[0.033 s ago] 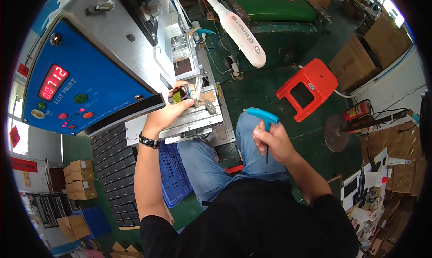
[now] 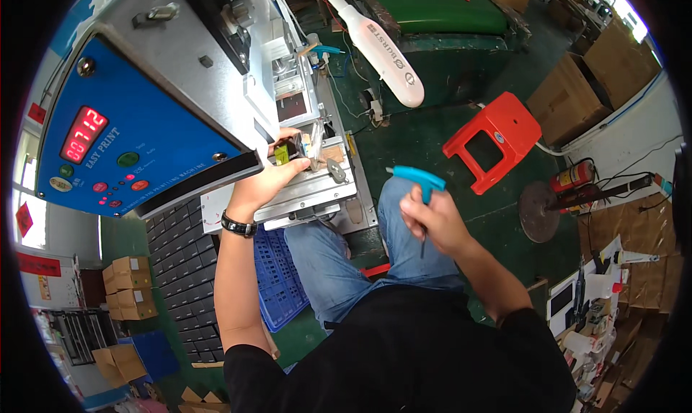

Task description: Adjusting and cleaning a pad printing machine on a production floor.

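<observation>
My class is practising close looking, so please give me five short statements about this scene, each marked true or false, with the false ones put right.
1. The right hand holds a tool with a blue handle. True.
2. The stool is green. False: the stool is red.
3. The left hand is nearer the machine than the right hand is. True.
4. The tool touches the stool. False: the tool and the stool are apart.
5. The watch has a black strap. True.
</observation>
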Motion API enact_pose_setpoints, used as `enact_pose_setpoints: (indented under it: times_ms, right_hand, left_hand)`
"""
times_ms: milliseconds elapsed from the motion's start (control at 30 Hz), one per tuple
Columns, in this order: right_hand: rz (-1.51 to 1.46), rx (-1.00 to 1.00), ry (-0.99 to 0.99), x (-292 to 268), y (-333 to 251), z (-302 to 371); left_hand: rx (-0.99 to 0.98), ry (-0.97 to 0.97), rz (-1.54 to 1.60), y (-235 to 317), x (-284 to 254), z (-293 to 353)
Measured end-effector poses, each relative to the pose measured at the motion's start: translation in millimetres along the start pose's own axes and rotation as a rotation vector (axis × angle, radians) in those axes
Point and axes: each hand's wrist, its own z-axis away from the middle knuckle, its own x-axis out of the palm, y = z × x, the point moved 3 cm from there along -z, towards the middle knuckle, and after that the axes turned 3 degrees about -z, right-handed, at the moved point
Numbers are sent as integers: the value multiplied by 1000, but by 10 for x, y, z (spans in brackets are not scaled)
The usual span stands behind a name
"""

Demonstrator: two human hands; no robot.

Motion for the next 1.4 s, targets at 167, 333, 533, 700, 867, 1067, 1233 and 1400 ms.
enact_pose_setpoints:
  times_ms: [167, 333, 533, 700, 867, 1067, 1233, 1400]
  right_hand:
    - [-127, -36, -92, 224, -176, -831]
    - [-147, -106, -168, 336, -239, -821]
    - [-118, -2, -232, 507, 18, -403]
    - [-264, -45, -234, 501, 35, -291]
    - [-134, -84, -163, 453, -21, -194]
    - [-70, -113, -159, 591, -103, -251]
    - [212, -294, -147, 841, -240, -832]
    - [348, -288, -63, 1022, -328, -1505]
  left_hand:
    - [185, 53, -374, 400, -54, 45]
    - [132, 70, -208, 697, -36, 649]
    - [121, 81, -83, 762, 512, 1137]
    - [135, 111, -16, 730, 712, 1145]
    - [110, 88, 69, 689, 757, 1154]
    - [97, 139, 22, 654, 661, 1194]
    - [-139, 83, 190, 340, 291, 939]
    - [-257, 64, 373, -56, 60, 486]
